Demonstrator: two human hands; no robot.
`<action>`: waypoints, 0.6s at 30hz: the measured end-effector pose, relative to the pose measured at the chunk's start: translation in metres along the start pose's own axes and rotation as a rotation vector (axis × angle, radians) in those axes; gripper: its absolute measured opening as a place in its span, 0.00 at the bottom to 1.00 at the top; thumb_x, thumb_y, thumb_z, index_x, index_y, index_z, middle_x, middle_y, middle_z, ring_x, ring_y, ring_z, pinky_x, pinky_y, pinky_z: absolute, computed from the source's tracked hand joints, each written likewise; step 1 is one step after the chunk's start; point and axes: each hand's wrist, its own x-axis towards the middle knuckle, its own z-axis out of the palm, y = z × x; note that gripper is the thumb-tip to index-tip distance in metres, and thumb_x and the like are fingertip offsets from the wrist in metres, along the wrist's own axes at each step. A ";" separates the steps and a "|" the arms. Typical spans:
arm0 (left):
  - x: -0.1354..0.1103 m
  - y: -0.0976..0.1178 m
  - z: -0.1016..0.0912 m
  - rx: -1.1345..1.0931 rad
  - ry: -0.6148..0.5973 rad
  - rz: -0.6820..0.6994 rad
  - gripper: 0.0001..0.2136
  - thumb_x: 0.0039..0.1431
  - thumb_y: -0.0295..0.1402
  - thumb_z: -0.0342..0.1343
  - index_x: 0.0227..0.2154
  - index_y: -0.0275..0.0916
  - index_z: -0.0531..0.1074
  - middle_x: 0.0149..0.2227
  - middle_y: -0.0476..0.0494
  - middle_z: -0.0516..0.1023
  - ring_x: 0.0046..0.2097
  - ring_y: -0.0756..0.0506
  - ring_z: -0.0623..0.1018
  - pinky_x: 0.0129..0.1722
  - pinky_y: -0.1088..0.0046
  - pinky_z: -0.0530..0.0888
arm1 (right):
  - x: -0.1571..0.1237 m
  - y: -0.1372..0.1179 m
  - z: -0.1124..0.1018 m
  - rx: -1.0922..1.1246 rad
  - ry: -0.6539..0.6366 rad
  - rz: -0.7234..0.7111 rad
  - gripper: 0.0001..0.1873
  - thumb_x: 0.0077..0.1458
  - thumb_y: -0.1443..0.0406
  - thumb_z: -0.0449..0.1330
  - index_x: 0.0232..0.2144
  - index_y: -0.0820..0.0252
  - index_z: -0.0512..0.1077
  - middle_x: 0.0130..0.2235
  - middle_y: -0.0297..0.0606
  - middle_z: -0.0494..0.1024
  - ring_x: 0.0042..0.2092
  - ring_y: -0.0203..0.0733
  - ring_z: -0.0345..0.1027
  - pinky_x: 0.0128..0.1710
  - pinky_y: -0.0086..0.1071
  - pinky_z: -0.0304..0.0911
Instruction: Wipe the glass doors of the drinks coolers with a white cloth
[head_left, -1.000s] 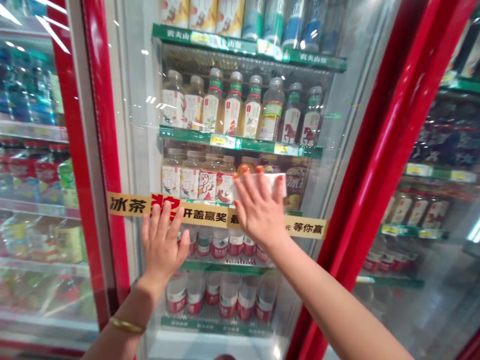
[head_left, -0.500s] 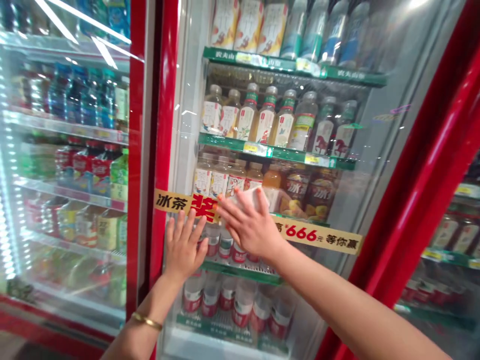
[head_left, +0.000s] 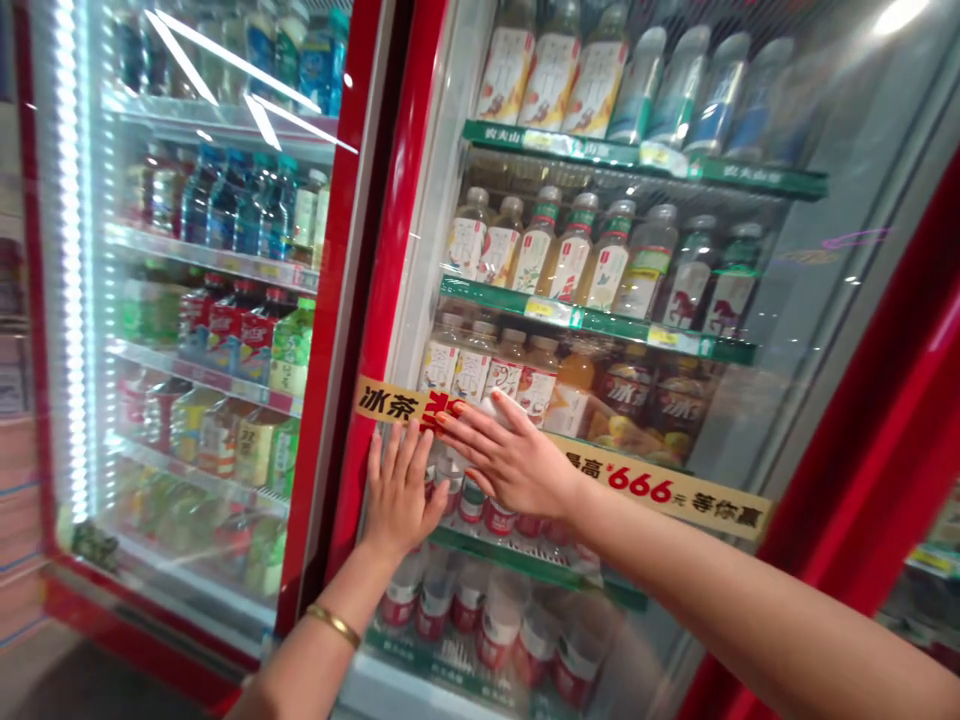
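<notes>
My right hand [head_left: 510,460] lies nearly flat against the glass door, fingers stretched to the left. Under its fingers is a piece of white cloth or tissue [head_left: 495,404], mostly hidden, pressed on the glass. A beige banner sticker [head_left: 660,492] with black and red characters runs across the door, and my right hand covers its middle. My left hand [head_left: 405,495], with a gold bangle [head_left: 334,625] on the wrist, is open with its palm towards the glass, fingers pointing up. Its fingertips are just below the banner's left part. Behind the glass door stand rows of bottled drinks [head_left: 574,262].
A second lit drinks fridge [head_left: 214,330] stands to the left. Red frames [head_left: 390,230] border the doors, and a thick red door post [head_left: 847,520] slants along the right. Green shelf strips [head_left: 600,318] cross the inside of the fridge.
The view has shifted, so the fridges and both hands sit further right or lower. Against the banner, my right hand and the white cloth have slid left, closer to my left hand.
</notes>
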 end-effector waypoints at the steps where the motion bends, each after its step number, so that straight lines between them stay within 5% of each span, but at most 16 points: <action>1: 0.000 0.000 0.000 0.002 0.001 -0.003 0.40 0.74 0.39 0.53 0.81 0.38 0.42 0.82 0.35 0.48 0.83 0.39 0.45 0.82 0.48 0.44 | -0.006 0.004 -0.002 -0.025 0.018 0.043 0.37 0.75 0.57 0.53 0.80 0.50 0.50 0.81 0.30 0.52 0.83 0.46 0.40 0.84 0.55 0.37; 3: 0.002 0.001 -0.001 0.000 -0.007 -0.001 0.39 0.74 0.40 0.53 0.81 0.37 0.43 0.81 0.33 0.49 0.83 0.38 0.46 0.82 0.47 0.44 | -0.003 0.023 -0.012 -0.091 0.087 0.269 0.36 0.75 0.57 0.53 0.80 0.47 0.51 0.83 0.34 0.45 0.83 0.54 0.35 0.82 0.64 0.36; 6: 0.002 0.002 -0.001 -0.003 0.001 0.001 0.40 0.74 0.39 0.54 0.81 0.38 0.44 0.81 0.33 0.50 0.83 0.38 0.47 0.82 0.47 0.45 | 0.039 0.045 -0.026 -0.137 0.161 0.553 0.38 0.75 0.55 0.53 0.81 0.49 0.49 0.84 0.40 0.39 0.83 0.65 0.30 0.79 0.74 0.32; 8: 0.002 0.000 0.000 -0.008 0.005 0.009 0.40 0.73 0.38 0.55 0.81 0.38 0.44 0.81 0.34 0.50 0.83 0.38 0.47 0.82 0.47 0.45 | 0.068 0.038 -0.023 -0.126 0.126 0.488 0.38 0.76 0.53 0.51 0.81 0.54 0.49 0.83 0.44 0.44 0.83 0.62 0.32 0.80 0.71 0.31; 10: 0.000 -0.003 0.001 -0.018 0.013 0.019 0.40 0.73 0.36 0.55 0.81 0.39 0.44 0.81 0.35 0.50 0.83 0.39 0.47 0.82 0.49 0.45 | 0.072 0.017 -0.011 -0.107 0.019 0.265 0.36 0.76 0.54 0.49 0.80 0.53 0.52 0.83 0.39 0.48 0.83 0.53 0.37 0.83 0.63 0.33; 13: -0.001 -0.007 0.000 -0.035 0.025 0.019 0.40 0.72 0.35 0.56 0.81 0.41 0.44 0.82 0.36 0.50 0.83 0.40 0.47 0.82 0.49 0.45 | 0.023 -0.006 0.000 -0.123 -0.021 0.166 0.33 0.77 0.54 0.47 0.79 0.48 0.53 0.82 0.31 0.51 0.83 0.46 0.40 0.84 0.57 0.35; 16: 0.008 -0.002 -0.005 -0.066 0.043 -0.010 0.39 0.71 0.33 0.57 0.80 0.45 0.49 0.81 0.38 0.55 0.82 0.40 0.52 0.82 0.49 0.48 | -0.044 0.009 -0.014 -0.223 0.093 0.481 0.38 0.76 0.54 0.52 0.81 0.42 0.44 0.82 0.32 0.49 0.83 0.55 0.37 0.81 0.70 0.32; 18: 0.023 0.011 -0.008 -0.096 0.078 -0.031 0.37 0.71 0.33 0.57 0.80 0.48 0.52 0.80 0.40 0.58 0.81 0.39 0.56 0.81 0.49 0.51 | -0.064 0.029 -0.027 -0.283 0.193 0.748 0.43 0.75 0.55 0.53 0.81 0.40 0.37 0.83 0.36 0.43 0.83 0.65 0.34 0.77 0.80 0.30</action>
